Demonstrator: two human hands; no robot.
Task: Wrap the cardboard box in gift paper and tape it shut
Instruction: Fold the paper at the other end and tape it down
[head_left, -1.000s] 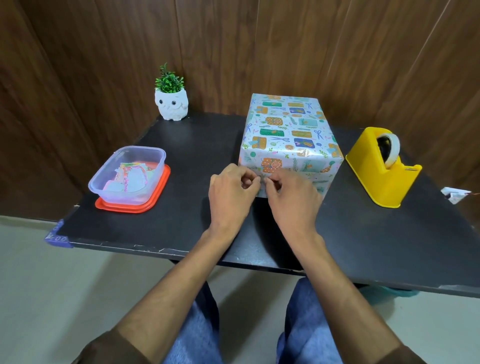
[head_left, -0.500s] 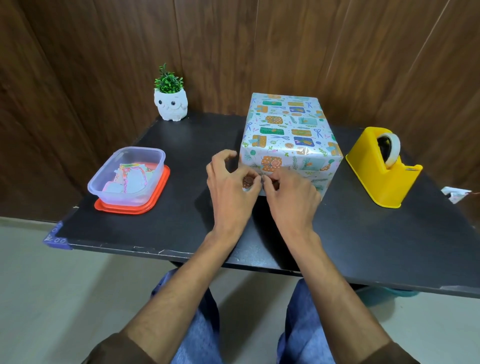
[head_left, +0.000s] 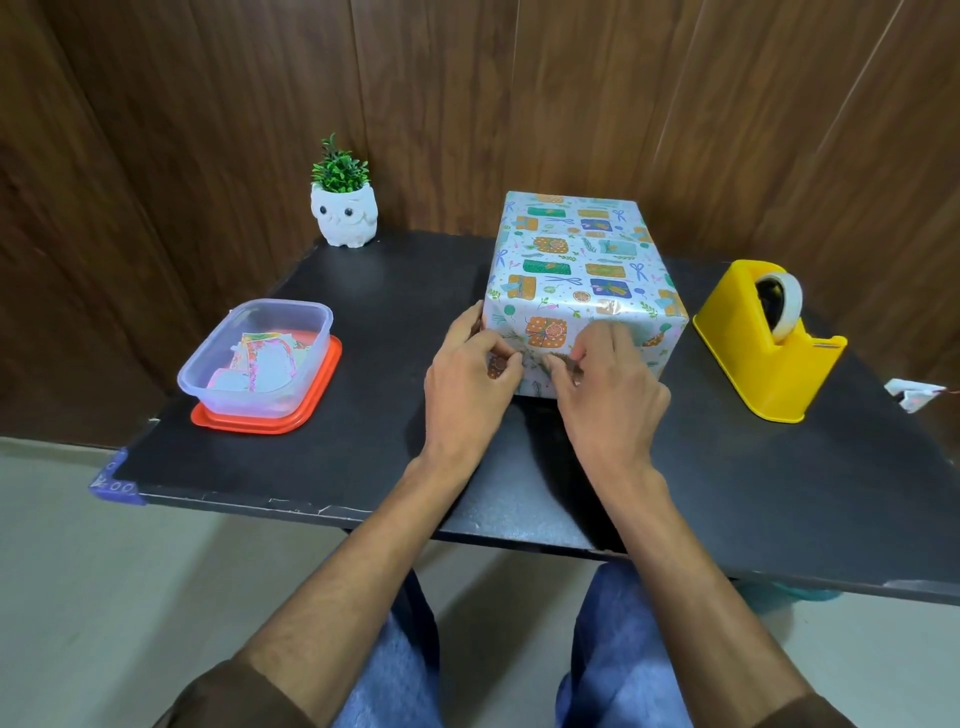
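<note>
1. Box wrapped in patterned gift paper (head_left: 576, 260) stands on black table (head_left: 363, 291), at 12 o'clock from both hands.
2. Left hand (head_left: 470, 387) and right hand (head_left: 610, 389) pinch its near face with curled fingers.

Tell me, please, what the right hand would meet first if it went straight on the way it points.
The near face of the wrapped box; the right hand seems to touch it.

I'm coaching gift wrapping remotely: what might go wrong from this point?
The left hand and right hand both pinch the gift paper on the box's near face; releasing either may let the fold spring open. The tape dispenser stands apart to the right, so fetching tape likely means holding the fold one-handed, and the paper could slip or crease.
</note>
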